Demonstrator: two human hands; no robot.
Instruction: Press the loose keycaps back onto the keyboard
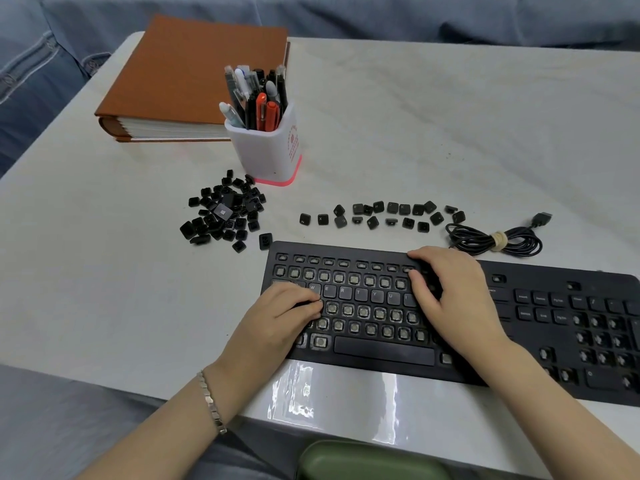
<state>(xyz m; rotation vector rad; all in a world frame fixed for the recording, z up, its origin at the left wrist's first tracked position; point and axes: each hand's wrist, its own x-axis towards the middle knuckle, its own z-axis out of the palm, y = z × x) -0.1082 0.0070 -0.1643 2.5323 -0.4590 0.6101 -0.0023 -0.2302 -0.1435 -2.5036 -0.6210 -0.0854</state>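
A black keyboard [384, 353] lies at the near edge of the white table, most of its switches bare. Keycaps W to I fill part of one row, and the space bar is on. My left hand [277, 317] rests on the keyboard's left end, its fingertips pressing down at the start of the row below the W. My right hand [450, 296] lies flat over the keys right of the I, fingers spread. A heap of loose black keycaps [225, 213] sits to the left behind the keyboard. A row of several more keycaps [381, 214] lies just beyond it.
A white pen holder [268, 147] full of pens stands behind the heap, with a brown album [187, 81] beyond it. The keyboard's coiled cable [495, 239] lies at the right rear. A green object [370, 460] shows at the table's near edge.
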